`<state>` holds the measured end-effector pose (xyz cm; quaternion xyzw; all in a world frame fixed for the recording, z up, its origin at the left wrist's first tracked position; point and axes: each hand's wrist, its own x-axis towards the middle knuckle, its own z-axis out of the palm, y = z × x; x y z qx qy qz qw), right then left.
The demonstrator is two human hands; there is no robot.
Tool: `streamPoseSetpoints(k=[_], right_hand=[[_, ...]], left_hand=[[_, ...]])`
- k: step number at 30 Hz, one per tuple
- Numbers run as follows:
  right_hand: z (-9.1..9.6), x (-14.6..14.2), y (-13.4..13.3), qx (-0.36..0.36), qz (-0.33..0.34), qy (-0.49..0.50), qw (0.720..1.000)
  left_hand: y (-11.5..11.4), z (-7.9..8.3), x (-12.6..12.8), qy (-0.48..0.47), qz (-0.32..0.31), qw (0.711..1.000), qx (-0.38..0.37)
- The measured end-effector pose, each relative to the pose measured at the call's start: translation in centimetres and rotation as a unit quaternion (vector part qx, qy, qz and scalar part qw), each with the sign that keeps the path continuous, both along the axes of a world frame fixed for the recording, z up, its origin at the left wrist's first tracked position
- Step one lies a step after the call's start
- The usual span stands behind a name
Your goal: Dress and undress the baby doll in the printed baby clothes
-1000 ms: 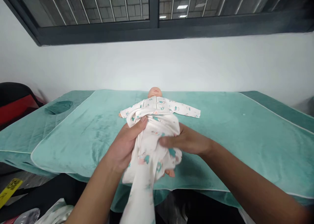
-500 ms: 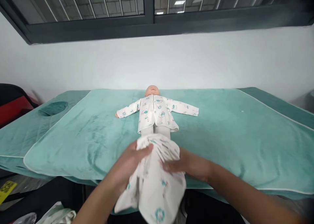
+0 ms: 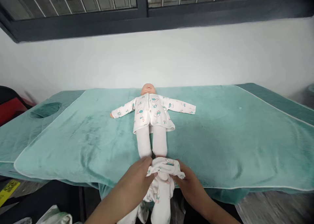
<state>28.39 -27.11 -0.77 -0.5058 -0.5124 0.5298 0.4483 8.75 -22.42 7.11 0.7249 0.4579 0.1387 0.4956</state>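
Note:
A baby doll (image 3: pixel 159 140) lies on its back with its head toward the wall. It has white cloth legs and wears a white printed jacket (image 3: pixel 154 111). Baby trousers (image 3: pixel 160 198), white with a matching print, hang over the near edge of the bed. My left hand (image 3: pixel 139 173) grips their bunched upper part from the left, and my right hand (image 3: pixel 187 181) grips it from the right. Between my hands, a foot of the doll (image 3: pixel 163 176) shows at the gathered cloth. My fingertips are partly hidden by the fabric.
A green padded bed (image 3: pixel 216 135) with a face hole (image 3: pixel 46 110) at its left stands against the white wall (image 3: pixel 171 60). More folded cloth (image 3: pixel 55 215) and a yellow tag (image 3: pixel 9 191) are at lower left. A barred window runs above.
The trousers have gone from spread out over the doll's lower legs to gathered at one foot. Both hands have moved lower, uncovering the legs. The view has shifted slightly.

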Motion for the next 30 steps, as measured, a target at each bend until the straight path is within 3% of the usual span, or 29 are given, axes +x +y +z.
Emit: streamPoseSetpoints(k=[4,8,12,18,21,24,27,30], right_hand=[[-0.3,-0.7,0.6,-0.013,-0.078,0.074,0.994],[0.5,-1.1,1.3,-0.039,-0.127,0.129,0.983],[1.2,-1.3,3.0,-0.039,-0.162,0.151,0.974],[1.5,-0.9,6.4,0.007,-0.166,0.162,0.973],[1.9,-0.2,7.1,-0.024,-0.155,0.203,0.967],[2.2,0.4,7.2,-0.038,-0.169,0.188,0.967],[2.1,0.6,7.5,-0.028,-0.172,0.156,0.972],[2.0,0.7,8.4,0.01,-0.174,0.129,0.976]], left_hand=[[0.6,0.1,0.0,-0.057,-0.027,0.997,-0.055],[1.6,-0.3,1.1,-0.099,0.027,0.992,-0.074],[3.9,-0.2,2.7,-0.065,0.118,0.99,0.037],[7.0,0.1,4.7,-0.054,0.151,0.969,0.188],[6.6,0.6,4.6,-0.054,0.131,0.978,0.153],[5.4,1.6,3.3,-0.095,0.066,0.993,0.037],[5.1,2.3,1.6,-0.074,-0.005,0.995,-0.06],[6.1,2.2,1.1,-0.032,0.045,0.998,0.003]])
